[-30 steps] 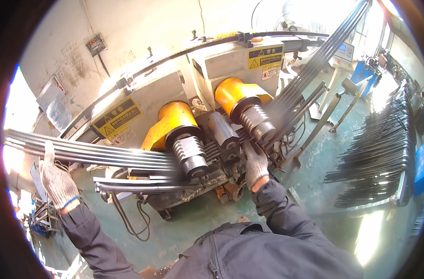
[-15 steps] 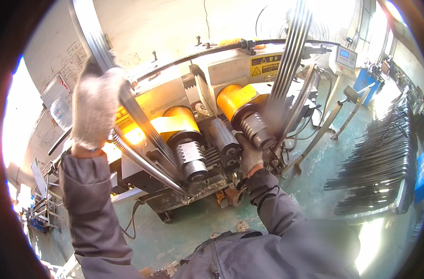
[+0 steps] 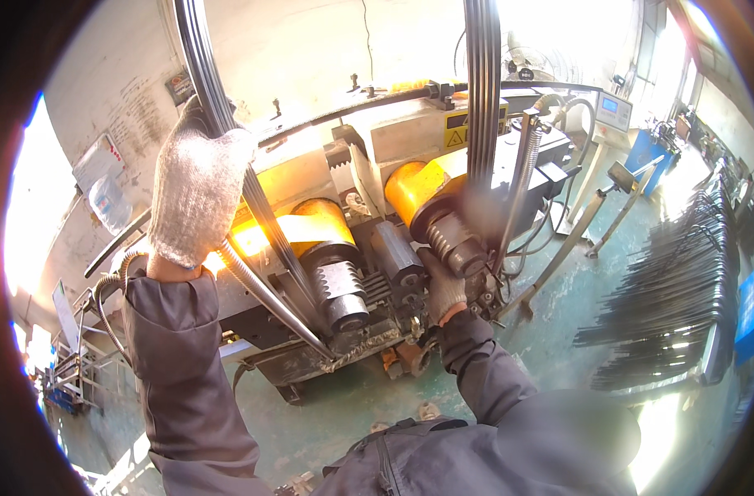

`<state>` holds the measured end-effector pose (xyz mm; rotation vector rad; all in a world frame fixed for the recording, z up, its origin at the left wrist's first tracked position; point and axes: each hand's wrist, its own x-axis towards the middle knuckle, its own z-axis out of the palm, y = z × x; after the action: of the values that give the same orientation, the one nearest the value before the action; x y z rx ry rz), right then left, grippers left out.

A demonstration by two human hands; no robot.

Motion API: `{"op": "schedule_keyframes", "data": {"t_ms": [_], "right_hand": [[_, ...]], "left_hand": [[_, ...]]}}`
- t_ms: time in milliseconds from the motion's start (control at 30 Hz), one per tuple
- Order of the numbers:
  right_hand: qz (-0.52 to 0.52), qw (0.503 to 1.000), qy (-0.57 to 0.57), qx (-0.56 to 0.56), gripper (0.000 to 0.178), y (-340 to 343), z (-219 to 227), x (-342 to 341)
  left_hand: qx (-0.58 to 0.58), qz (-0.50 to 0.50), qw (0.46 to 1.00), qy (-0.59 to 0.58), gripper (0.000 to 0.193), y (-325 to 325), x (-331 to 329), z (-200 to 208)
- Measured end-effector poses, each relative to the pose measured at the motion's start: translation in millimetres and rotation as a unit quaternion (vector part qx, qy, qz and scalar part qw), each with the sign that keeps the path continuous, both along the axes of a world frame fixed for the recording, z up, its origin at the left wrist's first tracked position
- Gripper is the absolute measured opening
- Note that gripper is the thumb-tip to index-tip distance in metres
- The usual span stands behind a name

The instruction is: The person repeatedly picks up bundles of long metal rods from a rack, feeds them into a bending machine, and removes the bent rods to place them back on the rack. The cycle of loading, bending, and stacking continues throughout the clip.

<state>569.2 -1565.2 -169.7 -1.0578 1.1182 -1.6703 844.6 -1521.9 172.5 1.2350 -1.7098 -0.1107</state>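
Note:
My left hand [image 3: 199, 190], in a pale knitted glove, is closed round a bundle of long metal bars [image 3: 202, 62] on the machine's left side. The bars slant down past the left yellow roller [image 3: 319, 225] and its ridged steel end [image 3: 339, 285]. My right hand [image 3: 443, 285], also gloved, reaches low between a dark block [image 3: 395, 252] and the right ridged steel end [image 3: 455, 241]. Its fingertips are hidden there. Another upright bundle of bars [image 3: 483, 91] rises beside the right yellow roller [image 3: 414, 186].
Coiled metal hoses [image 3: 265, 289] run beside both bundles. A control box with a small screen [image 3: 613, 111] stands at the back right, near a slanted metal stand [image 3: 571, 240]. Many dark rods [image 3: 666, 289] lie piled on a rack at right. A warning label [image 3: 457, 132] marks the machine.
Both bar bundles have swung inward at their tops and stand more upright. My left hand has moved right along with its bundle. My right hand has stayed nearly in place.

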Motion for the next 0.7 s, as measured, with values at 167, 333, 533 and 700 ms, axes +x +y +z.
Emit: {"op": "schedule_keyframes", "data": {"t_ms": [167, 333, 533, 700], "right_hand": [[-0.032, 0.996, 0.084, -0.03, 0.021, -1.0, -5.2, -2.0], [-0.016, 0.995, 0.092, -0.024, 0.021, 0.9, -1.5, -3.5], [-0.01, 0.998, 0.054, -0.001, 0.022, 1.3, 1.7, 0.3], [-0.025, 0.987, 0.153, -0.042, 0.022, 1.3, -0.6, -3.4]], "left_hand": [[-0.006, -0.023, 1.0, 0.015, 0.028, 0.6, -1.9, -0.4], [0.005, -0.016, 0.999, 0.039, 0.026, 3.1, -6.3, -0.5], [0.019, -0.012, 0.999, 0.043, 0.025, 1.6, -3.4, -0.8], [0.017, 0.001, 0.999, 0.028, 0.023, 3.8, -6.2, 1.7]]}}
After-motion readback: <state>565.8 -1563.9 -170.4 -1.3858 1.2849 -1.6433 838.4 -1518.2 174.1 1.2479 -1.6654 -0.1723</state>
